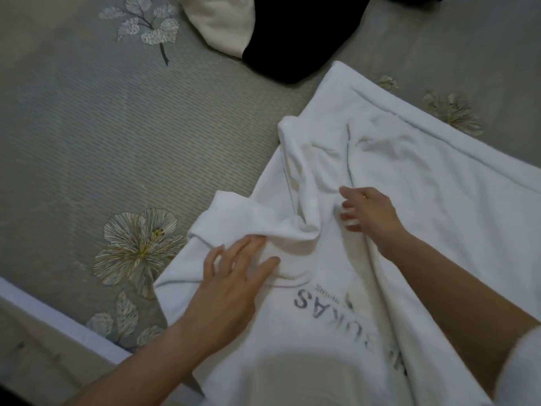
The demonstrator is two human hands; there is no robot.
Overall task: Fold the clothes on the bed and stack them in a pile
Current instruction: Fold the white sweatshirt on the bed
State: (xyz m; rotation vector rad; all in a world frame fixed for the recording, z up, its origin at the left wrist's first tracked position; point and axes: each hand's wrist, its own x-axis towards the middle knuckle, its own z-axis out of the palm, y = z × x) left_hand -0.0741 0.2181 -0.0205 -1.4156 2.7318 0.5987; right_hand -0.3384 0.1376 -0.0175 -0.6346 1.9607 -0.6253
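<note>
Nearest the camera, the person's two bare forearms reach out over a white sweatshirt (433, 206) with dark lettering (316, 306), spread across the near right part of the bed (87, 127). The left hand (231, 276) lies flat on it, fingers straight and spread, pressing the cloth just beside a folded-in sleeve (234, 218) near the bed's near edge. The right hand (369, 210) rests over bunched fabric in the middle of the sweatshirt, fingers loosely bent and gripping nothing. At the bed's far edge, a black garment (298, 33) touches a cream garment (225, 22).
</note>
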